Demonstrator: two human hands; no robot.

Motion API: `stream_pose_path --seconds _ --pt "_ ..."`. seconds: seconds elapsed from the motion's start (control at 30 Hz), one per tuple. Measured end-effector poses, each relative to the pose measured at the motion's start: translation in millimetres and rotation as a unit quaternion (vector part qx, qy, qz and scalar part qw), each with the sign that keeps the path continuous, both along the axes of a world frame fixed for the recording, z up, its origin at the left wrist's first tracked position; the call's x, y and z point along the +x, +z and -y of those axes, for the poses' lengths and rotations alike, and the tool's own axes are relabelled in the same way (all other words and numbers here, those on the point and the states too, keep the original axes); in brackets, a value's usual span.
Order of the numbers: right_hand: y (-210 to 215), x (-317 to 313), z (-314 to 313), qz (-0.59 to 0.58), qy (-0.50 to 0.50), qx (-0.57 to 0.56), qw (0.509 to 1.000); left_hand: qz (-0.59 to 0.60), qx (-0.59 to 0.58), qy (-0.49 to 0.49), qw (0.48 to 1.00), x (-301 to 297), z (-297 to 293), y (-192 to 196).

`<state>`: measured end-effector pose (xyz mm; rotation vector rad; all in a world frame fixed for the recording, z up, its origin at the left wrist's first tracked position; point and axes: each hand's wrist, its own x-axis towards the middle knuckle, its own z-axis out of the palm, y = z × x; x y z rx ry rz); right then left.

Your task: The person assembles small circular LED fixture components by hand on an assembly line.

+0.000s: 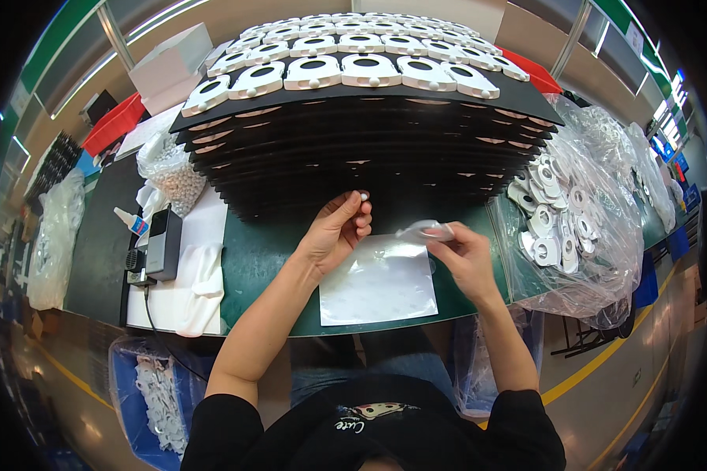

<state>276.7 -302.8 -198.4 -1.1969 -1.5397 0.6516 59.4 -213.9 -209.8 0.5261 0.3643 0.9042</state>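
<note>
My left hand (339, 228) is raised in front of the black stack, its thumb and forefinger pinching a small white ball (364, 197). To the right, my right hand (465, 257) grips a white plastic ring-shaped part (424, 231) by its edge; the part is smeared by motion. The ball and the part are apart. Beneath both hands a glossy white sheet (377, 300) lies on the green tabletop (291, 302). Rows of white ring-shaped parts (314, 73) with small knobs at their near ends cover the top of the black board stack (353, 149).
Loose white parts (558, 212) spill from a clear plastic bag (605, 267) at right. At left are a bag of white balls (179, 177), a glue bottle (131, 220), a grey box-shaped device (163, 245) with a cable and a white cloth (203, 290). A blue bin (126, 408) stands below.
</note>
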Motion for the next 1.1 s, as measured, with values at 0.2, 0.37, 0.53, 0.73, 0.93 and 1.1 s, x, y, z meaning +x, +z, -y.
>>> stream_pose_path --seconds 0.2,0.37,0.53,0.73,0.93,1.1 --pt "-21.2 -27.5 -13.8 -0.079 0.074 -0.153 0.982 -0.005 -0.024 0.048 0.999 -0.7 -4.1 -1.8" --pt "-17.6 -36.8 -12.0 0.037 0.052 -0.102 0.993 -0.011 -0.027 0.067 0.997 -1.1 -2.4 -0.4" --pt "-14.0 -37.9 -9.4 0.115 0.033 -0.036 0.992 0.000 -0.027 0.067 0.997 -0.3 -3.4 -2.1" --pt "-16.2 -38.9 -12.4 0.138 0.027 0.028 0.990 0.036 -0.005 0.033 0.999 0.7 -5.8 -4.9" --pt "-19.4 -28.7 -21.8 -0.197 0.027 -0.089 0.976 0.006 0.001 0.007 1.000 1.6 -4.2 -6.1" --pt "-3.2 -36.8 -35.2 -0.284 0.031 -0.011 0.958 -0.025 -0.001 0.000 1.000 3.6 2.7 -0.5"
